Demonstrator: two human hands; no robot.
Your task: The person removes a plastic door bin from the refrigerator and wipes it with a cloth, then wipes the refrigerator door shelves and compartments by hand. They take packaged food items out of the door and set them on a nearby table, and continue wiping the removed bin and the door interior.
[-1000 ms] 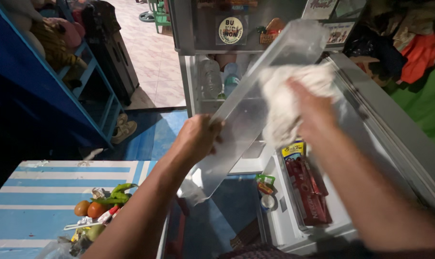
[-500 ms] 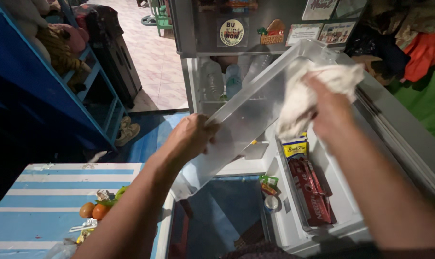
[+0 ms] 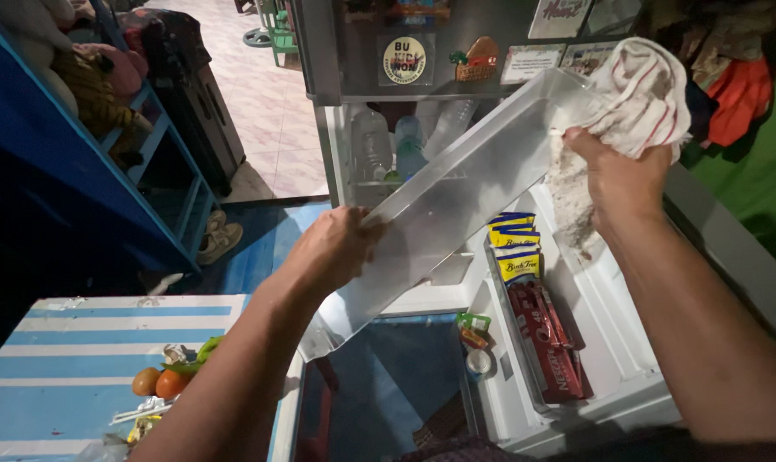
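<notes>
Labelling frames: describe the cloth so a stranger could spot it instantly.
Start at the open fridge door on the right. Above it, the right hand presses a bunched cloth against the far end of the clear plastic tray. It is the only soft item there: white with thin red stripes.

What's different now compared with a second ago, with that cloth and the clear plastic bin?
The right hand has slid the striped cloth from the middle of the clear bin up to its far end, near the top rim. The left hand keeps its grip on the bin's near side, and the bin stays tilted in front of the open fridge door shelf; the packets there have not moved.
</notes>
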